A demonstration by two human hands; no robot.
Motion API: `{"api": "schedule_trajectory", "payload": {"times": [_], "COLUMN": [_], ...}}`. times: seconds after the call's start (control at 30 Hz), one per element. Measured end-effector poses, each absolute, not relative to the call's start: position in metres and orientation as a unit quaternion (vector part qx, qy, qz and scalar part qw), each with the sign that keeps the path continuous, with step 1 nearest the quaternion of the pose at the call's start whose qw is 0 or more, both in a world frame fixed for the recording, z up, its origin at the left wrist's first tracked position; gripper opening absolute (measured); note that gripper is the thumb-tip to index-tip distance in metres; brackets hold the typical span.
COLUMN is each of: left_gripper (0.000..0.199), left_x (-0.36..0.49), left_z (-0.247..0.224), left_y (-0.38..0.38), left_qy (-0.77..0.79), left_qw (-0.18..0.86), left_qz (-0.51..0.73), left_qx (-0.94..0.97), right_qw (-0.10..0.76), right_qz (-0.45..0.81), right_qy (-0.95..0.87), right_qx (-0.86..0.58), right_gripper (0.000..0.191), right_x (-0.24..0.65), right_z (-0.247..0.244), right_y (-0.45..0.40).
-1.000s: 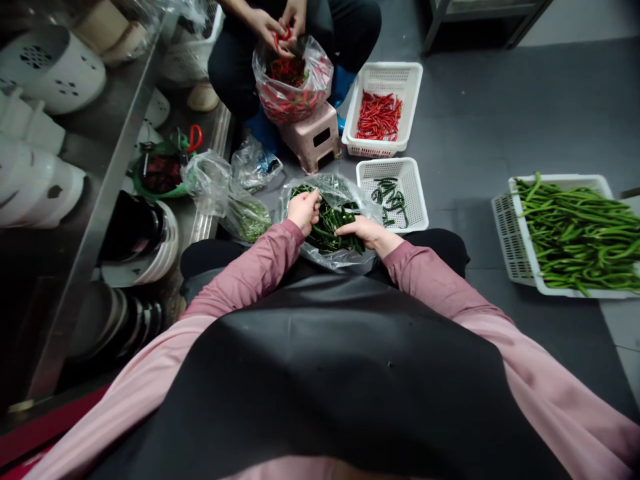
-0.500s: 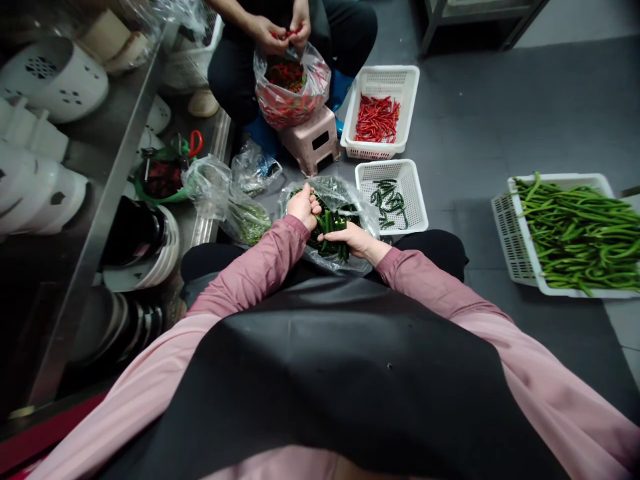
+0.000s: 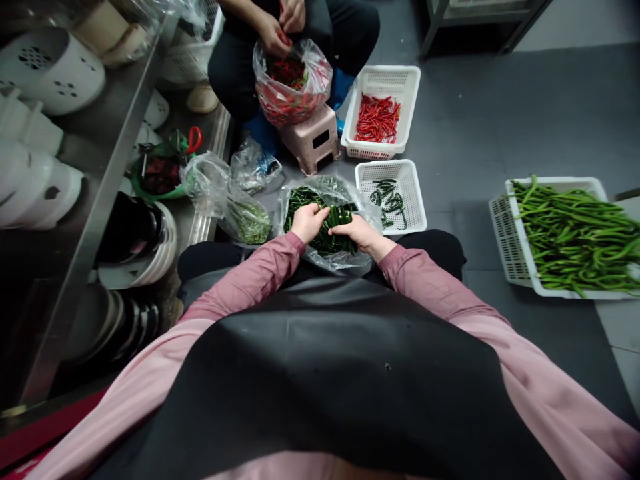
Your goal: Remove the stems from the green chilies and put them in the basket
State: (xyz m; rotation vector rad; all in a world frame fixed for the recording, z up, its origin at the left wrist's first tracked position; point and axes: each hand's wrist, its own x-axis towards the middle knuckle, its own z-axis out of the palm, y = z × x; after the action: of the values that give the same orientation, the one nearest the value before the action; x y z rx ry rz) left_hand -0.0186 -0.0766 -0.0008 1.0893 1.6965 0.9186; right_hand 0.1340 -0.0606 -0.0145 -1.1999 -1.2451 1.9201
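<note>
A clear plastic bag full of dark green chili peppers lies open in front of my lap. My right hand grips a small bunch of green chilies over the bag, thumb laid across them. At the left end of that bunch, my left hand pinches a chili between thumb and fingers; its exact grip is partly hidden. Just beyond my right hand, a white basket holds a few loose green chilies.
Opposite, a co-worker's hands handle red chilies above a plastic bag on a stool. A white basket of red chilies stands nearby. Long green beans fill a basket at right. Dish shelves line the left.
My left hand has come down from above the bag to the bunch in my right hand and turned toward it. The right hand stays on the chilies. The co-worker's hands have shifted slightly.
</note>
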Motion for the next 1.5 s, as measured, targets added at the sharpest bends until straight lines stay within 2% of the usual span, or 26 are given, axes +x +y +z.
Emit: {"api": "schedule_trajectory", "payload": {"times": [0.03, 0.1, 0.2, 0.33, 0.5, 0.67, 0.73, 0.87, 0.93, 1.0, 1.1, 1.17, 1.33, 1.43, 1.5], "left_gripper": [0.032, 0.030, 0.031, 0.041, 0.034, 0.031, 0.031, 0.021, 0.019, 0.020, 0.025, 0.032, 0.034, 0.030, 0.029], "left_x": [-0.019, -0.024, -0.029, -0.021, -0.002, 0.002, -0.004, -0.024, -0.031, -0.035, -0.038, -0.039, -0.038, -0.037, -0.035], "left_z": [-0.004, -0.009, -0.005, 0.009, 0.017, 0.014, 0.011, 0.001, -0.005, -0.012, -0.020, -0.021, -0.018, -0.018, -0.020], "left_y": [-0.076, -0.072, -0.066, -0.059, -0.060, -0.063, -0.064, -0.069, -0.070, -0.071, -0.077, -0.084, -0.101, -0.102, -0.102], "left_qy": [0.692, 0.697, 0.677, 0.595, 0.569, 0.593, 0.613, 0.670, 0.671, 0.674, 0.676, 0.653, 0.581, 0.566, 0.560], "left_qw": [0.416, 0.434, 0.548, 0.665, 0.642, 0.631, 0.584, 0.324, 0.235, 0.209, 0.206, 0.190, 0.138, 0.148, 0.159], "left_qz": [0.376, 0.396, 0.406, 0.436, 0.512, 0.484, 0.474, 0.432, 0.373, 0.306, 0.211, 0.163, 0.078, 0.003, -0.044], "left_qx": [0.455, 0.411, 0.278, 0.117, 0.049, 0.128, 0.242, 0.509, 0.596, 0.639, 0.676, 0.715, 0.799, 0.811, 0.812], "right_qw": [0.269, 0.260, 0.264, 0.266, 0.256, 0.221, 0.214, 0.190, 0.187, 0.222, 0.339, 0.384, 0.331, 0.306, 0.299], "right_qz": [0.701, 0.684, 0.713, 0.783, 0.830, 0.847, 0.846, 0.865, 0.865, 0.844, 0.772, 0.721, 0.635, 0.580, 0.524], "right_qy": [-0.465, -0.457, -0.417, -0.381, -0.349, -0.359, -0.361, -0.325, -0.325, -0.342, -0.352, -0.326, -0.237, -0.246, -0.277], "right_qx": [-0.469, -0.506, -0.497, -0.414, -0.353, -0.325, -0.329, -0.332, -0.334, -0.348, -0.407, -0.476, -0.656, -0.714, -0.748], "right_gripper": [0.033, 0.031, 0.027, 0.030, 0.032, 0.027, 0.025, 0.021, 0.021, 0.022, 0.020, 0.015, 0.010, 0.018, 0.024], "right_x": [0.134, 0.136, 0.140, 0.139, 0.134, 0.142, 0.145, 0.147, 0.150, 0.161, 0.196, 0.226, 0.280, 0.287, 0.282], "right_z": [-0.016, -0.018, -0.019, -0.015, -0.012, -0.007, -0.003, 0.008, 0.017, 0.031, 0.053, 0.058, 0.018, -0.005, -0.004], "right_y": [-0.060, -0.060, -0.059, -0.062, -0.066, -0.063, -0.060, -0.066, -0.071, -0.069, -0.043, -0.014, 0.057, 0.079, 0.082]}}
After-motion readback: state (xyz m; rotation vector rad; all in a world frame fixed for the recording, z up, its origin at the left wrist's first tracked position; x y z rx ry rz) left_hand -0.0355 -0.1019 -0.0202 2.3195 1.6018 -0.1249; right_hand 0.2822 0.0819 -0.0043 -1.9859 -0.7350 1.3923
